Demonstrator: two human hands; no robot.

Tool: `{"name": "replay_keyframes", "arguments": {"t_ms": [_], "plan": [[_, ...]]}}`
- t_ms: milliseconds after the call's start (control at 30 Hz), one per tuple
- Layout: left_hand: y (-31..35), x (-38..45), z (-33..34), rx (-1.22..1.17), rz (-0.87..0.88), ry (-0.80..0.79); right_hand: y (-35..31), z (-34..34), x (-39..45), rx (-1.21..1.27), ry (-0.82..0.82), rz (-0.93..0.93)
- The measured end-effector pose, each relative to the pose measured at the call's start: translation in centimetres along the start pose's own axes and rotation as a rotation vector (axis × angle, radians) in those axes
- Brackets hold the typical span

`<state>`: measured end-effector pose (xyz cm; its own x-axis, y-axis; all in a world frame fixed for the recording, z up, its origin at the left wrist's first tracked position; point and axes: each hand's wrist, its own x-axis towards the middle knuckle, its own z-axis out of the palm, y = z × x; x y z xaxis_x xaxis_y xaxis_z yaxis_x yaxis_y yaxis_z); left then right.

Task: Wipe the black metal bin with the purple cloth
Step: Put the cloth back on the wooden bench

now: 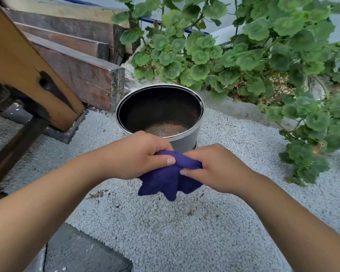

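Observation:
A round black metal bin (pixel 186 141) with a shiny silver rim stands upright on the pebbled ground, open at the top, with rusty residue on its bottom. Just in front of it, both hands hold a bunched purple cloth (pixel 169 178) in the air. My left hand (pixel 137 154) grips the cloth's upper left, thumb pressed on top. My right hand (pixel 214 169) pinches its right side. The cloth's lower folds hang free below the hands. The left hand covers a bit of the bin's near rim.
Dark wooden steps (pixel 82 69) and a tan wooden beam (pixel 28 67) rise at the left, close to the bin. Leafy green plants (pixel 263 55) crowd the back and right. Grey pebbled ground (pixel 165 232) spreads in front; a dark slab (pixel 82 252) lies at the lower left.

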<state>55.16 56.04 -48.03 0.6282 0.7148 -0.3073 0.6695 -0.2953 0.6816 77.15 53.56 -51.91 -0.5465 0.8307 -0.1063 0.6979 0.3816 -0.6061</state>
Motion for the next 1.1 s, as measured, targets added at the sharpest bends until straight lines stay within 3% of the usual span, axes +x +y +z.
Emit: {"name": "replay_keyframes", "arguments": {"t_ms": [67, 133, 233, 333, 467, 600, 700, 900, 1100], "plan": [[0.5, -0.2, -1.2, 0.160, 0.001, -0.058, 0.0, -1.3, 0.3, 0.049, -0.046, -0.076], [0.9, -0.6, -2.3, 0.330, -0.043, -0.095, -0.2, -2.9, 0.3, 0.048, -0.057, -0.031], [1.8, -1.2, -3.8, 0.436, -0.120, 0.023, -0.4, -5.8, -0.1, 0.054, -0.017, 0.107], [3.5, -2.4, -6.0, 0.285, -0.167, 0.198, -1.3, -9.8, -1.2, 0.031, -0.002, 0.164], [7.6, -4.5, -9.0, 0.106, -0.092, 0.452, -4.4, -15.5, -3.1, 0.075, 0.104, 0.214], [13.3, -7.9, -13.1, -0.118, -0.095, 0.666, -10.5, -22.1, -3.9, 0.389, 0.385, 0.181], [17.8, -11.8, -16.9, -0.207, -0.101, 0.797, -15.9, -26.8, -4.0, 0.650, 0.475, 0.119], [27.3, -23.9, -24.8, -0.285, -0.179, 1.008, -28.9, -35.1, -4.2, 0.787, 0.403, 0.026], [35.9, -39.1, -29.0, -0.299, -0.337, 1.147, -44.1, -39.0, -5.0, 0.855, 0.183, -0.062]]}}
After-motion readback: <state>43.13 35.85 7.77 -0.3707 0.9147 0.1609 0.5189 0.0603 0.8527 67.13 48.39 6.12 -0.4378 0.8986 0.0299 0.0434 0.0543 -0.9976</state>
